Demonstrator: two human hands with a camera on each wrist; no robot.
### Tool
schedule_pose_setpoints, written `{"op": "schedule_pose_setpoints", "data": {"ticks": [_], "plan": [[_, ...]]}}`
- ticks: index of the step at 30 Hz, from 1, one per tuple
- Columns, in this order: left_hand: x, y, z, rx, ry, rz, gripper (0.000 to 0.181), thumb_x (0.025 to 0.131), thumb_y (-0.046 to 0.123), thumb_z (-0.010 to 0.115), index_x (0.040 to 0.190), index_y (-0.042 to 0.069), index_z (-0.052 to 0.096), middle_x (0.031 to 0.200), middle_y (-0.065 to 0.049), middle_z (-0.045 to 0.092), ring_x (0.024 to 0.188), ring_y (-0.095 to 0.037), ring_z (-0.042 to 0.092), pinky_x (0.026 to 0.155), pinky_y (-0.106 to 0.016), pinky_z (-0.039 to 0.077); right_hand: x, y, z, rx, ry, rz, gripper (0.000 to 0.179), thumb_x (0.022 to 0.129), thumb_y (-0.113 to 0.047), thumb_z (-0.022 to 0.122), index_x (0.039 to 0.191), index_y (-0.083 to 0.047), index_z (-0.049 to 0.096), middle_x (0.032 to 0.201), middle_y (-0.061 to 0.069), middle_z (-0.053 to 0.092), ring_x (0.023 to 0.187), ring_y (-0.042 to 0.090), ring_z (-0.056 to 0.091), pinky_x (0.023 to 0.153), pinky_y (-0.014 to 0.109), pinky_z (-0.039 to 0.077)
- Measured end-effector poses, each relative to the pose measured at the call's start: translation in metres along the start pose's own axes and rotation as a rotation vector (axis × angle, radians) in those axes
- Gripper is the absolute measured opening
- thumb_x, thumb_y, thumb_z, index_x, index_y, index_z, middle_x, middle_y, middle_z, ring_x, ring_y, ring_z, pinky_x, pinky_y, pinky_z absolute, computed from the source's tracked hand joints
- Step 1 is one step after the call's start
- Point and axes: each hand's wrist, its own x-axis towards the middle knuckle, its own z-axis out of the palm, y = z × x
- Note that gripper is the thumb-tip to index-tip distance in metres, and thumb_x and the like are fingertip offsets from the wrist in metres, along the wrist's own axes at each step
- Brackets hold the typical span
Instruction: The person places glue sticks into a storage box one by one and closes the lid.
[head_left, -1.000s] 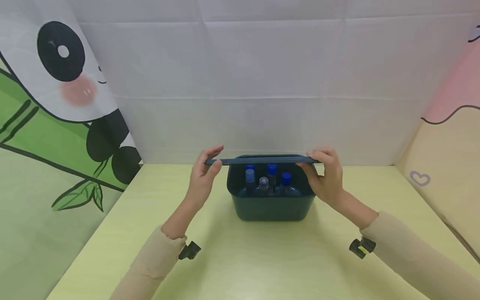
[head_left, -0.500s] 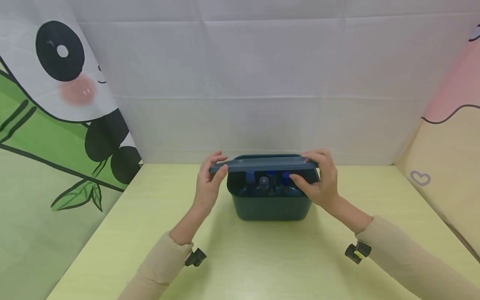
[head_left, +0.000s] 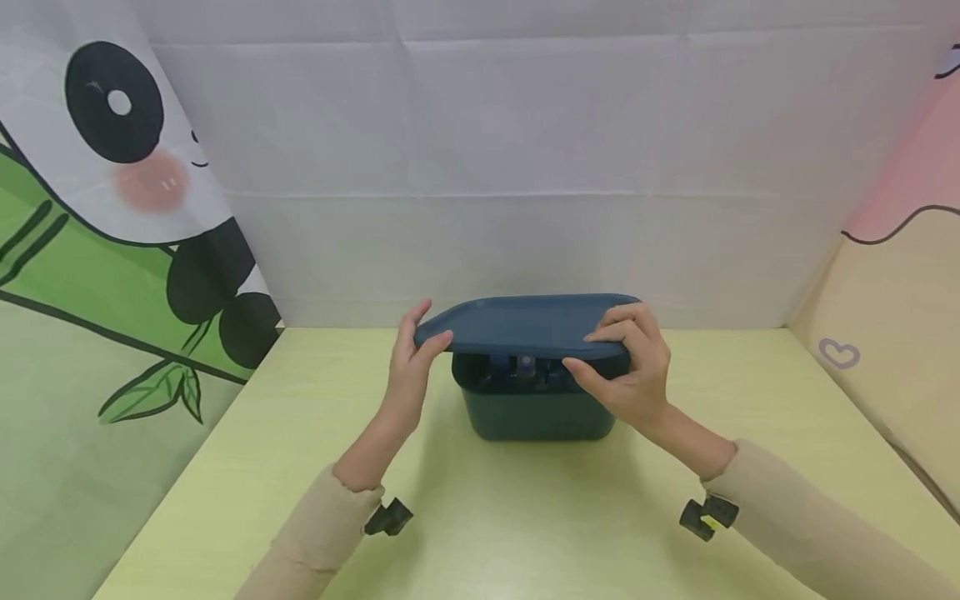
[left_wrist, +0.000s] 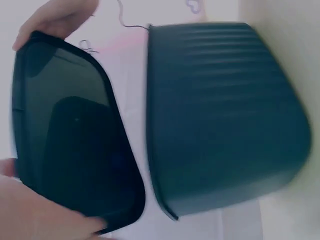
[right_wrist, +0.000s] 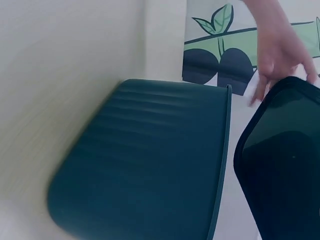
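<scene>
A dark teal lid hangs tilted over a matching plastic box. My left hand pinches the lid's left end between thumb and fingers. At the right end my right hand grips it, fingers on top and thumb at the front edge. Both wrist views show a gap between the lid and the box. Inside the box, several small bottles stand partly hidden in the lid's shadow; their tops are hard to make out.
The box stands on a pale yellow-green table, near a white cloth backdrop. A cartoon panda panel rises at the left, and a pink and beige panel at the right. A small black camera sits at each wrist.
The lid has turned from nearly edge-on to showing its upper face. It now covers more of the bottles. Both hands have shifted slightly with it, while the box has stayed put.
</scene>
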Motion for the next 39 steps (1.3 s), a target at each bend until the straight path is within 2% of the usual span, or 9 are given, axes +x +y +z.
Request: {"op": "schedule_pose_setpoints", "data": {"ticks": [3,5,9,13,18,21,30,35,39], "plan": [[0.000,0.007,0.003,-0.075,0.002,-0.188,0.066,0.090,0.022,0.052,0.144,0.014,0.016,0.149,-0.006,0.011,0.134,-0.015,0.023,0.109,-0.033,0.022,0.001,-0.001,0.002,-0.012,0.007,-0.018,0.046,0.078,-0.041,0.069,0.066,0.001,0.055,0.074,0.018,0.048,0.071,0.030,0.043,0.078,0.031,0.039],[-0.001,0.010,0.007,-0.112,0.031,-0.235,0.068,0.089,0.019,0.054,0.145,0.014,0.015,0.148,-0.006,0.011,0.133,-0.016,0.025,0.108,-0.032,0.023,0.002,-0.002,0.003,-0.027,0.013,0.004,0.048,0.078,-0.043,0.068,0.065,0.000,0.053,0.076,0.020,0.048,0.075,0.032,0.044,0.088,0.037,0.037],[-0.003,0.009,0.015,-0.112,0.123,-0.200,0.069,0.086,0.013,0.058,0.143,0.016,0.020,0.146,-0.005,0.018,0.132,-0.018,0.023,0.107,-0.039,0.025,0.007,-0.011,0.006,-0.058,0.023,0.142,0.054,0.080,-0.047,0.063,0.071,0.005,0.051,0.093,0.030,0.049,0.096,0.039,0.045,0.100,0.052,0.025],[-0.005,0.007,0.024,-0.119,0.190,-0.179,0.076,0.082,0.011,0.062,0.144,0.018,0.018,0.145,-0.004,0.018,0.133,-0.018,0.019,0.106,-0.039,0.026,0.015,-0.026,0.008,-0.048,0.028,0.348,0.069,0.082,-0.048,0.060,0.100,0.017,0.048,0.123,0.039,0.034,0.123,0.044,0.028,0.103,0.051,0.020],[-0.007,0.004,0.029,-0.180,0.244,-0.169,0.086,0.078,0.006,0.065,0.145,0.021,0.013,0.146,-0.003,0.015,0.134,-0.018,0.015,0.105,-0.037,0.027,0.012,-0.034,0.007,-0.017,0.030,0.498,0.086,0.082,-0.048,0.060,0.128,0.018,0.031,0.140,0.034,0.015,0.134,0.038,0.012,0.109,0.044,0.012],[-0.009,-0.001,0.030,-0.210,0.262,-0.090,0.088,0.076,0.002,0.066,0.145,0.018,0.014,0.147,-0.002,0.017,0.134,-0.017,0.017,0.104,-0.035,0.031,0.004,-0.031,0.004,-0.015,0.035,0.574,0.085,0.082,-0.041,0.063,0.136,0.012,0.024,0.147,0.025,0.010,0.137,0.030,0.009,0.110,0.044,0.010],[-0.015,-0.014,0.022,-0.280,0.171,0.303,0.086,0.069,-0.012,0.068,0.141,-0.003,0.021,0.147,-0.012,0.019,0.130,-0.020,0.033,0.088,-0.021,0.045,0.002,-0.010,-0.013,0.094,0.041,0.894,0.071,0.083,0.002,0.058,0.143,-0.003,0.021,0.150,0.006,0.018,0.137,0.011,0.015,0.108,0.025,0.021],[-0.011,-0.015,0.008,-0.253,0.110,0.177,0.083,0.071,-0.016,0.064,0.141,0.001,0.025,0.143,-0.011,0.030,0.112,-0.027,0.053,0.077,-0.025,0.052,0.001,-0.004,-0.019,0.193,0.048,0.996,0.068,0.084,0.010,0.054,0.143,-0.001,0.023,0.148,0.007,0.023,0.133,0.019,0.029,0.093,0.017,0.040],[0.001,-0.019,-0.007,-0.049,-0.039,0.038,0.088,0.075,-0.007,0.067,0.146,0.012,0.018,0.146,-0.006,0.027,0.106,-0.033,0.056,0.074,-0.029,0.053,-0.003,0.002,-0.022,0.179,0.010,1.004,0.067,0.084,0.011,0.052,0.143,-0.003,0.024,0.147,0.006,0.025,0.124,0.031,0.040,0.081,0.015,0.047]]}}
